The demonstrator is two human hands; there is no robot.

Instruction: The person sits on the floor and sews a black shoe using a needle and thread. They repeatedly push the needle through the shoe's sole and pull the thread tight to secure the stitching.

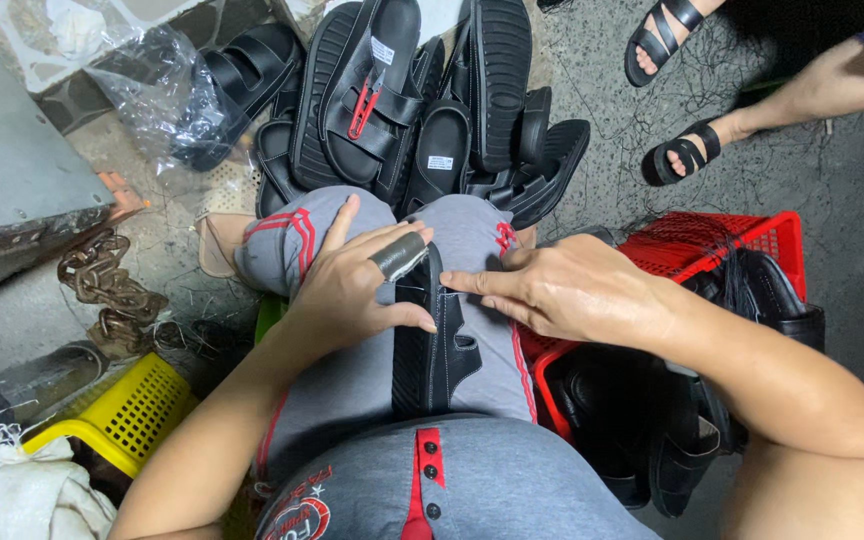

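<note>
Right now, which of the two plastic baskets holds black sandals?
The red plastic basket at the person's right, filled with black sandals; the yellow plastic basket at the left shows none.

Even overhead light, sharp, wide-angle edges

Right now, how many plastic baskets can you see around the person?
2. A yellow basket is low on the left side, beside the left arm. A red basket is on the right, behind the right hand, holding black sandals. Others may be hidden.
</note>
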